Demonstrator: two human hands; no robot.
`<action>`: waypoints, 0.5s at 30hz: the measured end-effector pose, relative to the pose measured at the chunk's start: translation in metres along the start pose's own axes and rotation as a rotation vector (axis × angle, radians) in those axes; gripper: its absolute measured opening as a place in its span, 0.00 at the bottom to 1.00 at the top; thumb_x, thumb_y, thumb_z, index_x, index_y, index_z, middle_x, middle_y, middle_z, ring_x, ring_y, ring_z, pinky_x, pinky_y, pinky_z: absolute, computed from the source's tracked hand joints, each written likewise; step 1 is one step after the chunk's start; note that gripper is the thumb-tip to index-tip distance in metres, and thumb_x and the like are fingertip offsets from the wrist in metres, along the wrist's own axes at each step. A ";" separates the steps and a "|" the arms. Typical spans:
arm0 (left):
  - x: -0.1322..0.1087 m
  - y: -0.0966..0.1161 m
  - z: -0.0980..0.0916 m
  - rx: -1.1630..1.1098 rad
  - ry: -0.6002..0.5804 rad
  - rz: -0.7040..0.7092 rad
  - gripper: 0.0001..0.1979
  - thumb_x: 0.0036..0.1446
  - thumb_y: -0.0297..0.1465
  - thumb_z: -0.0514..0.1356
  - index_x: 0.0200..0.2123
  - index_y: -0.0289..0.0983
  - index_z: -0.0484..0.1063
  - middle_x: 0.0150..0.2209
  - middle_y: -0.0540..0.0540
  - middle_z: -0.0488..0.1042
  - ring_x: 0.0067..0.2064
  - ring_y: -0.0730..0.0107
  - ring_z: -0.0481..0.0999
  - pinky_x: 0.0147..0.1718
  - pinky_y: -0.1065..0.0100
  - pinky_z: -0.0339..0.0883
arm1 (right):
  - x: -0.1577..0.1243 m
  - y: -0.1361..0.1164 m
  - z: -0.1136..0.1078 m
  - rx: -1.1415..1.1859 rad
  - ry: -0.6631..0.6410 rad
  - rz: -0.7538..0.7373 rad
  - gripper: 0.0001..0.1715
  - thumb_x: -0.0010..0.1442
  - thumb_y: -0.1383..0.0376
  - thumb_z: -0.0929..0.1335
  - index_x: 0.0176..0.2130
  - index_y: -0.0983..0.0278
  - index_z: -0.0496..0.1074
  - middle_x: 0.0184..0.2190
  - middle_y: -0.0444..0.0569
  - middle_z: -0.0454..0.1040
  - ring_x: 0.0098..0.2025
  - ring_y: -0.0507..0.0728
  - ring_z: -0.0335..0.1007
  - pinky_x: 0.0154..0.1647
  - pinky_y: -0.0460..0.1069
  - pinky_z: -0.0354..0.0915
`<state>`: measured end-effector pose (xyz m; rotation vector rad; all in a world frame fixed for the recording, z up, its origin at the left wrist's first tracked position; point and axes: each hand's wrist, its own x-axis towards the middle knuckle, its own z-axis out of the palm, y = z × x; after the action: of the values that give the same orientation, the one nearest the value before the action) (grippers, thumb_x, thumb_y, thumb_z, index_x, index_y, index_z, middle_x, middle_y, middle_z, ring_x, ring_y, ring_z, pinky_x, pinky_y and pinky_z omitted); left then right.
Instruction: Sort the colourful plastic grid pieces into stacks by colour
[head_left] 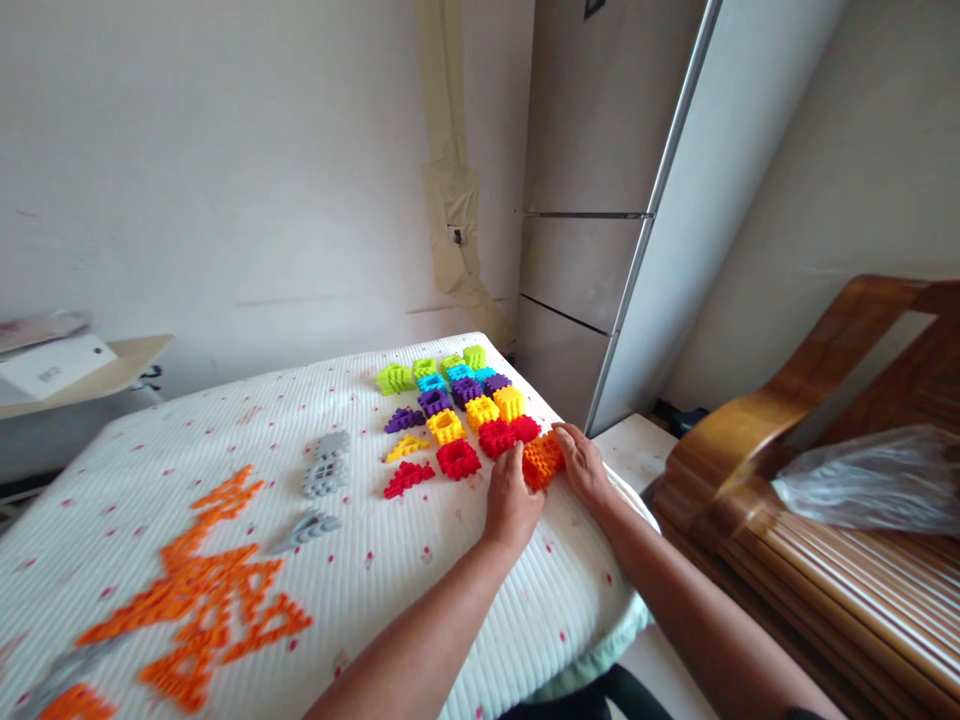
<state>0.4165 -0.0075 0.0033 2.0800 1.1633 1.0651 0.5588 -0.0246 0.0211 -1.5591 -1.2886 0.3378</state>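
Note:
Both hands are closed around an orange toy block (541,460) at the right edge of the cloth-covered table. My left hand (512,497) grips its left side, and my right hand (583,462) has hold of its right side. Just behind it sit red cube blocks (458,460). Beyond them stand rows of yellow blocks (446,427), purple blocks (433,402), blue blocks (431,383) and lime green blocks (424,368). Flat red pieces (409,478), yellow pieces (407,448) and purple pieces (404,420) lie left of these rows.
Loose orange pieces (217,580) spread over the table's left front, near grey pieces (328,463). A patterned white cloth (390,590) covers the table. A fridge (592,150) stands behind on the right, and a wooden bench (810,570) holds a plastic bag (870,480).

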 end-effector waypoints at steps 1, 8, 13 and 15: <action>0.000 -0.001 0.001 0.008 -0.005 -0.002 0.33 0.43 0.22 0.60 0.55 0.31 0.60 0.54 0.35 0.66 0.57 0.56 0.63 0.56 0.55 0.58 | 0.000 0.001 0.000 0.017 0.010 0.007 0.26 0.61 0.51 0.55 0.41 0.66 0.70 0.37 0.52 0.74 0.38 0.58 0.68 0.39 0.50 0.63; -0.001 -0.003 0.003 0.051 0.001 0.005 0.36 0.43 0.24 0.61 0.58 0.31 0.55 0.55 0.33 0.64 0.58 0.55 0.62 0.56 0.55 0.57 | 0.004 0.007 0.000 0.078 0.046 0.022 0.26 0.60 0.50 0.57 0.38 0.66 0.71 0.36 0.51 0.73 0.38 0.58 0.67 0.39 0.49 0.62; 0.000 0.002 0.004 0.120 -0.025 -0.009 0.39 0.41 0.27 0.64 0.58 0.32 0.54 0.54 0.33 0.66 0.56 0.53 0.64 0.55 0.53 0.59 | 0.005 0.011 0.001 0.080 0.057 0.051 0.26 0.59 0.49 0.56 0.36 0.65 0.71 0.34 0.50 0.73 0.36 0.57 0.67 0.37 0.49 0.62; 0.001 0.005 0.003 0.141 -0.032 -0.015 0.40 0.42 0.28 0.64 0.58 0.31 0.53 0.55 0.33 0.65 0.57 0.53 0.63 0.55 0.54 0.59 | 0.005 0.011 0.001 0.085 0.054 0.049 0.26 0.59 0.50 0.56 0.36 0.65 0.71 0.34 0.50 0.73 0.36 0.57 0.67 0.37 0.49 0.62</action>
<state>0.4215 -0.0094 0.0059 2.1833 1.2687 0.9636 0.5660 -0.0183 0.0135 -1.5197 -1.1816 0.3739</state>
